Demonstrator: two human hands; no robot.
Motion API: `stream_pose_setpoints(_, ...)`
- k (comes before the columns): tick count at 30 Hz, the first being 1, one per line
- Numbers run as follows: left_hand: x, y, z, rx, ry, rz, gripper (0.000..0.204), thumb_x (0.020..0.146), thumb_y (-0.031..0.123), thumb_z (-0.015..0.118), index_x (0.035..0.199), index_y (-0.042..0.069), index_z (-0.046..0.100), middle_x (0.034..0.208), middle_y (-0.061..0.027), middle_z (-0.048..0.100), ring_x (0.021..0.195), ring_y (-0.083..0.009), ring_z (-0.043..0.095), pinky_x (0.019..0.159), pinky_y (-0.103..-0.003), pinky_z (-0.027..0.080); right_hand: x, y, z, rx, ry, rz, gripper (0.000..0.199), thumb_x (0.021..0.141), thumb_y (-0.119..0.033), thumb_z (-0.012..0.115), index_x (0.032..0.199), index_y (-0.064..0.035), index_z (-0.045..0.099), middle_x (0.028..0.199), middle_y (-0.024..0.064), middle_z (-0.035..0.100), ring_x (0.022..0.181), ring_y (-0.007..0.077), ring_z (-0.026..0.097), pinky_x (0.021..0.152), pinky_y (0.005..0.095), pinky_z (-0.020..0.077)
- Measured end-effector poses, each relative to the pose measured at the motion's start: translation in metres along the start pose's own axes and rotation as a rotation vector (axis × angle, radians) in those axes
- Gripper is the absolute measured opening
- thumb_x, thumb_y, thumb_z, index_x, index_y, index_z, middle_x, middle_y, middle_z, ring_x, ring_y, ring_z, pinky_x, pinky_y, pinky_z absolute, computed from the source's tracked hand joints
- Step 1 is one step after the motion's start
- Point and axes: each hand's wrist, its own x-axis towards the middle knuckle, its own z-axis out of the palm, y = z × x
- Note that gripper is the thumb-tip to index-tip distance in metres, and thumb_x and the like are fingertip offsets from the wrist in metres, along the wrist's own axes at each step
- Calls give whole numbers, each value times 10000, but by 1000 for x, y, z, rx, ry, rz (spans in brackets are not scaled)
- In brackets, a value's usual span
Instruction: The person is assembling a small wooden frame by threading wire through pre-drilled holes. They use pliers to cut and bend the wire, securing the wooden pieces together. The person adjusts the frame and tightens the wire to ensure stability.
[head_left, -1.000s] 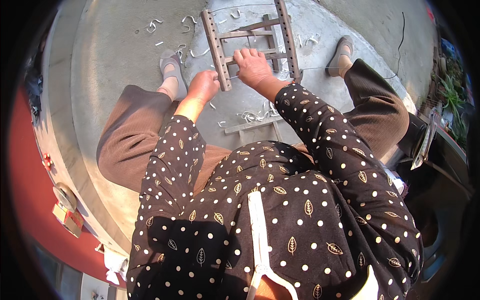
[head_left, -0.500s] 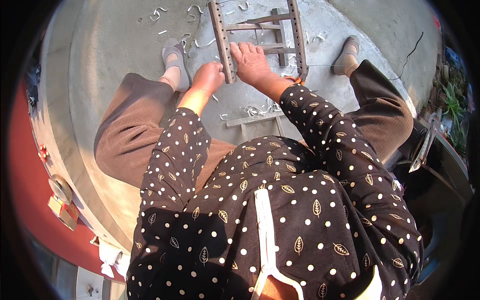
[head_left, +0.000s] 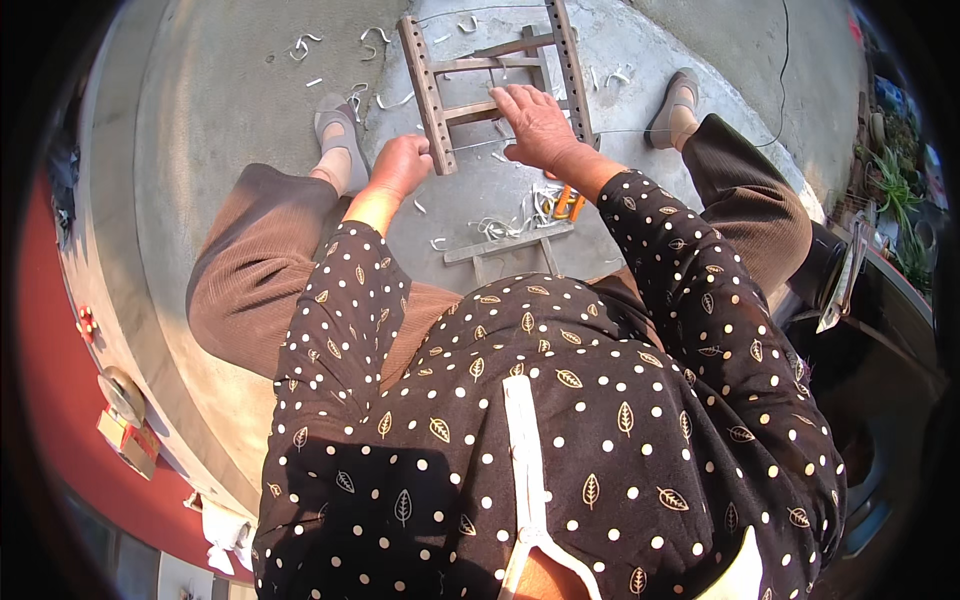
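while the left hand (head_left: 402, 165) is curled closed around the lower end of the left rail of the wooden frame (head_left: 495, 85), the right hand (head_left: 540, 125) lies spread and flat over the rungs beside the right rail, fingers open and pressing rather than clasping, so the frame looks pinned by weight on one side only; if the left grip pulls or twists, i judge the frame could skid on the smooth concrete floor (head_left: 220, 110) or pivot under the flat palm. the frame lies on the floor between the two feet, running away from the person toward the top edge of the view. it is ladder-shaped: two long rails of weathered grey-brown wood, each pierced by a row of small round holes, joined by thinner crosspieces. a thin wire (head_left: 640, 130) seems to run sideways from the right rail toward the right shoe (head_left: 672, 105); a finger or a foot could snag it, though its ends are too fine to trace. pale curled scraps (head_left: 505, 225) lie scattered on the floor near the person's knees and beyond the left shoe (head_left: 338, 125), light and ribbon-like, and could slide underfoot. an orange-handled tool (head_left: 565, 200) lies just under the right wrist, partly hidden, close enough to be knocked. a short wooden slat piece (head_left: 510, 245) rests nearer the lap.
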Motion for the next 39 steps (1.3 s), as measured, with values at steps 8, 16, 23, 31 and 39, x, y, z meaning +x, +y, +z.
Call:
stream_pose_setpoints(8, -2, -9, 4, -41, 38, 85, 131, 686, 91, 596, 737, -29, 602, 748, -190, 585, 707, -349, 589, 646, -390, 472, -6, 12, 3, -55, 62, -28, 736, 626, -149, 728, 1284, -79, 407, 1224, 134, 466, 1186, 299, 426, 976, 389, 344)
stream_pose_setpoints(16, -4, -14, 7, -32, 27, 68, 95, 673, 78, 560, 702, -4, 598, 760, -192, 580, 723, -384, 561, 663, -429, 467, -1, 11, 32, -234, 60, 16, 243, 816, -147, 479, 1019, -51, 571, 952, 105, 588, 980, 251, 524, 889, 385, 348)
stream_pose_setpoints(23, 0, -14, 4, -10, 44, 102, 100, 669, 82, 566, 702, -8, 594, 747, -193, 580, 730, -388, 562, 663, -423, 467, -5, 8, 6, -73, 44, -50, 515, 660, -177, 665, 1140, -71, 512, 1072, 109, 535, 1074, 275, 484, 948, 389, 315)
stream_pose_setpoints(31, -15, 7, 18, -192, 0, 1, 123, 679, 71, 607, 647, -28, 541, 537, -120, 514, 515, -134, 493, 514, -345, 435, -74, -26, -10, 193, 263, -13, 442, 630, -159, 681, 1041, -49, 559, 1100, 149, 546, 1058, 334, 501, 894, 433, 422)
stream_pose_setpoints(39, -37, 8, 68, -283, 49, -152, 101, 687, 98, 636, 668, 2, 611, 565, -91, 552, 498, -161, 507, 511, -343, 439, -86, -54, -25, 351, -68, 503, 307, 708, -292, 676, 842, -20, 630, 911, 184, 637, 866, 359, 611, 753, 458, 486)
